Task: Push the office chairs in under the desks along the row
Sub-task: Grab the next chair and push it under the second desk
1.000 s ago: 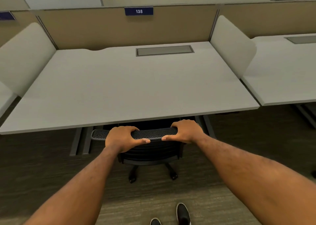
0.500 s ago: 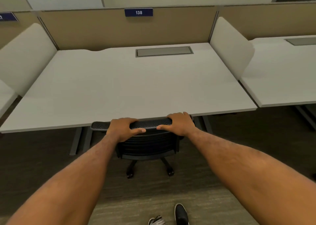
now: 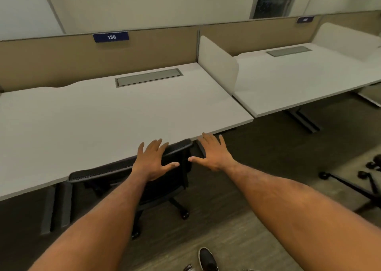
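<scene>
Both your hands are spread wide and gripping nothing, left hand (image 3: 153, 159) over the black mesh chair (image 3: 123, 168) whose backrest sits right at the front edge of the worktop (image 3: 103, 114) tagged 138, right hand (image 3: 213, 152) just off to its right.

The chair (image 3: 127, 172) sits under the near edge of the desk (image 3: 103, 114). A second desk (image 3: 299, 79) stands to the right, behind a divider (image 3: 216, 62). Another chair base (image 3: 354, 180) lies near right.
</scene>
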A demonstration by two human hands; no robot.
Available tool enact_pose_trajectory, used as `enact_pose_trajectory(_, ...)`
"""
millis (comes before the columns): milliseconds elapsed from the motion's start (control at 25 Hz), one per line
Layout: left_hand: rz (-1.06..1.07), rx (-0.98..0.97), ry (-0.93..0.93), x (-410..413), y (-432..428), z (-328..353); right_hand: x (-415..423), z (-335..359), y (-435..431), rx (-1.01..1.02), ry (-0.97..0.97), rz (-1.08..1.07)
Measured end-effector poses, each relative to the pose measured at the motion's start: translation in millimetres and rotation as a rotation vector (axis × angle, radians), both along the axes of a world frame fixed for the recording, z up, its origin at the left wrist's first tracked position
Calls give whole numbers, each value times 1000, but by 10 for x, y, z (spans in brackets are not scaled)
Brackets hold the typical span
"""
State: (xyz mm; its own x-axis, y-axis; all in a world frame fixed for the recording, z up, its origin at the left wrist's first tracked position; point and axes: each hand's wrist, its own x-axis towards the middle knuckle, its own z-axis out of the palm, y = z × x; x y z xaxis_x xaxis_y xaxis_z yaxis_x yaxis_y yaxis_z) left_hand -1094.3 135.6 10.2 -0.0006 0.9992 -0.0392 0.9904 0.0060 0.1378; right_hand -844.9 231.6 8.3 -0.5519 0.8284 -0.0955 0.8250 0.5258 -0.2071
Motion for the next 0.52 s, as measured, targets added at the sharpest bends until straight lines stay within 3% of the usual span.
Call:
enact_pose_trajectory(320, -363, -125, 147, 1642, 318, -119, 1766, -127, -631, -61, -33, -401)
enact_pose_trajectory(520, -528, -90, 161, 2825, 320, -66, 3051, -245, -1211, -71, -3, -617)
